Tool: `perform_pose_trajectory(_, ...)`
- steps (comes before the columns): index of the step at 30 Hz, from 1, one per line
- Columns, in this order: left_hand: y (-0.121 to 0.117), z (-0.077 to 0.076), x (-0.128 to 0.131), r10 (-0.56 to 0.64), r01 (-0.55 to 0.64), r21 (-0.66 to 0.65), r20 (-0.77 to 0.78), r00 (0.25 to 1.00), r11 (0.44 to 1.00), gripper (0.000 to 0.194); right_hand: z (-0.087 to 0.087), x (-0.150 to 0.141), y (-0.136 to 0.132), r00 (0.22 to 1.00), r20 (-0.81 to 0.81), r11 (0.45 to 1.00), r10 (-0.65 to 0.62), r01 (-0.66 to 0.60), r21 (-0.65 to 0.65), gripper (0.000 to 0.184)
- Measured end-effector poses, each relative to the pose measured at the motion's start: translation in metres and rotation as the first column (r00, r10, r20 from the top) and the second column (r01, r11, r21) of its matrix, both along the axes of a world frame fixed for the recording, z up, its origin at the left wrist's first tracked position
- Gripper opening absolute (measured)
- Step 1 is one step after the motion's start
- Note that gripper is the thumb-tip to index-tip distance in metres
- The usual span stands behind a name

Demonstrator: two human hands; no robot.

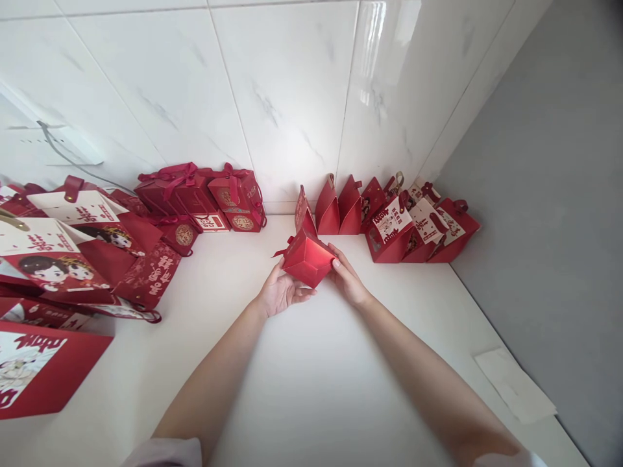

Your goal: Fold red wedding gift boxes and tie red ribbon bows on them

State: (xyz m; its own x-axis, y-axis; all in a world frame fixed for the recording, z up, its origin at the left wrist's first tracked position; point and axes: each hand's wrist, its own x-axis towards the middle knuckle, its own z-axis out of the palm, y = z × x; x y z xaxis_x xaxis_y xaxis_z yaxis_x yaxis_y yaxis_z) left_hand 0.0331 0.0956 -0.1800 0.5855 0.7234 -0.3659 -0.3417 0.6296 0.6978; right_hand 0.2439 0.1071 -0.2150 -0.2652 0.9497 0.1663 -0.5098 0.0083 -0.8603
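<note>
Between my hands is a small red paper gift box (311, 256), tilted so that its hollow inside faces me. A red ribbon end sticks out at its left. My right hand (346, 275) grips the box's right edge with thumb and fingers. At the lower left, my left hand (285, 290) supports the box with the palm turned up, a finger at the left corner and other fingers partly stretched below it. Just behind the held box stands a patterned red gift box (302, 209) with a pointed top.
Folded red gift boxes (339, 206) line the tiled wall, with printed ones (422, 227) at the right. Dark red ribboned boxes (195, 194) stand back left. Larger gift boxes (53, 253) crowd the left side. A white paper (514, 384) lies at the white table's (311, 389) right edge.
</note>
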Motion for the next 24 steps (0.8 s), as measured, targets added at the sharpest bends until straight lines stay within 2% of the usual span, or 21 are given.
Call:
perform_pose_trajectory(4, -0.002, -0.005, 0.001, -0.009, 0.005, 0.104, 0.038, 0.999, 0.995, 0.079, 0.001, 0.001, 0.0, 0.999, 0.014, 0.999, 0.044, -0.044, -0.006, 0.056)
perform_pose_trajectory(7, -0.002, -0.011, 0.002, -0.009, 0.004, 0.204, 0.021, 1.0, 0.979, 0.076, 0.002, 0.001, 0.0, 0.995, 0.043, 0.996, 0.087, -0.086, -0.035, 0.061)
perform_pose_trajectory(8, -0.001, -0.013, 0.003, 0.024, -0.022, 0.232, -0.009, 1.0, 0.972, 0.072, 0.002, 0.001, 0.0, 0.994, 0.047, 0.995, 0.097, -0.095, -0.037, 0.064)
perform_pose_trajectory(10, 0.001, -0.016, 0.004, 0.171, -0.131, 0.314, -0.104, 0.98, 0.94, 0.065, 0.003, 0.001, -0.001, 0.993, 0.043, 0.993, 0.113, -0.112, -0.032, 0.069)
perform_pose_trajectory(12, 0.003, -0.018, 0.004, 0.344, -0.245, 0.44, -0.161, 0.925, 0.864, 0.061, 0.005, 0.002, -0.002, 0.992, 0.034, 0.993, 0.12, -0.119, -0.024, 0.068)
perform_pose_trajectory(14, 0.005, -0.02, 0.005, 0.414, -0.281, 0.538, -0.141, 0.899, 0.795, 0.059, 0.007, 0.003, -0.004, 0.993, 0.026, 0.994, 0.111, -0.111, -0.007, 0.063)
perform_pose_trajectory(16, 0.005, -0.022, 0.004, 0.39, -0.261, 0.586, -0.103, 0.915, 0.767, 0.061, 0.009, 0.003, -0.006, 0.996, 0.015, 0.996, 0.085, -0.086, 0.022, 0.061)
perform_pose_trajectory(20, 0.005, -0.026, 0.003, 0.338, -0.191, 0.621, -0.128, 0.932, 0.76, 0.076, 0.013, 0.001, -0.008, 0.999, 0.04, 0.996, 0.037, -0.04, 0.076, 0.064)
perform_pose_trajectory(24, 0.006, -0.029, 0.002, 0.345, -0.169, 0.63, -0.168, 0.923, 0.758, 0.072, 0.014, 0.001, -0.008, 0.998, 0.063, 0.996, 0.022, -0.028, 0.086, 0.063)
